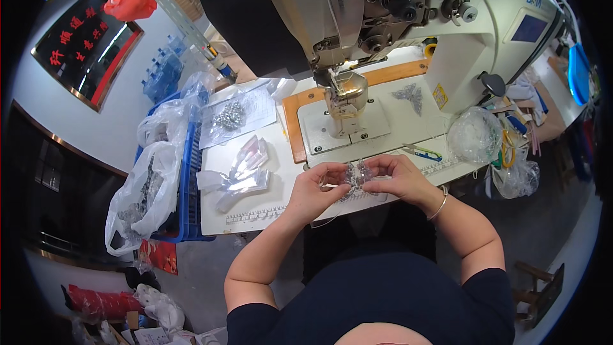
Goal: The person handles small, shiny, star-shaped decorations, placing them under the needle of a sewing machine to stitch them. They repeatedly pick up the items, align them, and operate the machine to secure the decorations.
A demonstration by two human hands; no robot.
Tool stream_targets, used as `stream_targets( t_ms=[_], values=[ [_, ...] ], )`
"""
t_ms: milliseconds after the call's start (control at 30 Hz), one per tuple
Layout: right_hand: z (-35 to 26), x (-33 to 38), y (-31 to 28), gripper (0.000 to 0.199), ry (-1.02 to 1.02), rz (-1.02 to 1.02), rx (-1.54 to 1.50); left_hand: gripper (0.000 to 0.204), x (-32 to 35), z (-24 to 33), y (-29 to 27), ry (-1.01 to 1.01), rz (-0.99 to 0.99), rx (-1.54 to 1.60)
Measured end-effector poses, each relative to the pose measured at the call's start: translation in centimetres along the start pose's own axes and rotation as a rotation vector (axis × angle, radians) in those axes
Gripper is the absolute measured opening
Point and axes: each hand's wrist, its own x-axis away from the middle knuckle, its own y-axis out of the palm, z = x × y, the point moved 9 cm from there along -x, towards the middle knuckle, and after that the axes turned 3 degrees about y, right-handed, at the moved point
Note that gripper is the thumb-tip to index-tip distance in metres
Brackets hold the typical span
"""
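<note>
Between my two hands, at the table's front edge, is a small sparkly silver piece, partly see-through. My left hand pinches its left side with thumb and fingers. The right side is pinched by my right hand, which has a bracelet at the wrist. My fingers hide part of the piece, so its exact kind does not show. Just beyond the hands stands the post of a sewing machine, with the needle area above it. Thread snips lie to the right of my right hand. A similar silver piece lies flat on the machine table.
Clear plastic strips and a pile of silver bits on a sheet lie at left. A blue crate with plastic bags adjoins the table. At right are a clear plastic bundle and yellow-handled scissors. A ruler strip runs along the front edge.
</note>
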Motion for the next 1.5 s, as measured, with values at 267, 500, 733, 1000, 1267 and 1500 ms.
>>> stream_targets(
  t_ms=[267,500,733,1000,1267,1500],
  values=[
    [1.5,-0.2,-1.5,0.032,-0.169,0.284,-0.255,0.044,5.1,7.6,-1.5,0.760,0.668,-0.666],
    [2.6,-2.0,0.3,0.029,-0.240,0.390,-0.613,0.034,2.9,-5.2,2.7,0.105,0.463,0.362],
    [3.9,-2.1,2.3,0.030,-0.277,0.421,-0.637,0.023,-0.2,-5.3,1.3,0.173,0.433,0.783],
    [3.2,-0.6,-1.0,0.064,-0.285,-0.019,-0.630,0.018,0.3,-1.7,-2.1,0.079,0.155,0.182],
    [-1.6,-1.4,2.1,0.029,-0.346,-0.013,0.322,0.018,0.5,-3.6,0.8,-0.122,-0.095,-0.051],
    [-2.3,-0.5,3.2,0.022,-0.532,0.044,0.576,0.017,-0.2,-5.9,0.2,-0.186,-0.076,-0.105]
  ],
)
